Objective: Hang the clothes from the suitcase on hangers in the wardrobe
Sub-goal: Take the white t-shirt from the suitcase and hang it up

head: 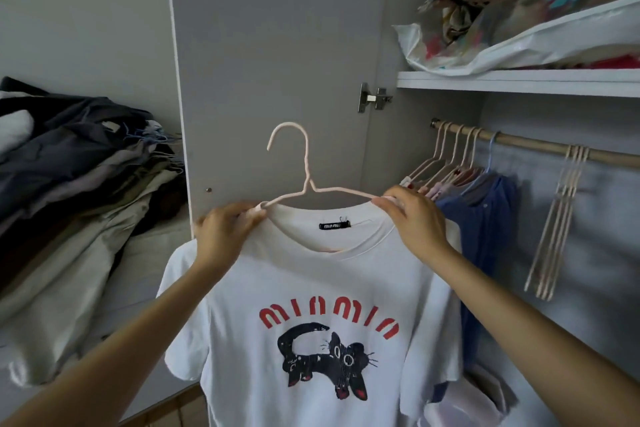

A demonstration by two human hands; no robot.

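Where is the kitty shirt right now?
The kitty shirt is centre frame on a pink hanger, held by the left hand and right hand, just left of the wardrobe rail.

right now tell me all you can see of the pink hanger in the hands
The pink hanger is thin wire with a pale coating, upright, hook open to the left. It sits inside the neck of the white t-shirt, which drapes from it; its lower part is hidden. The left hand and right hand pinch its shoulders through the collar, in front of the wardrobe door.
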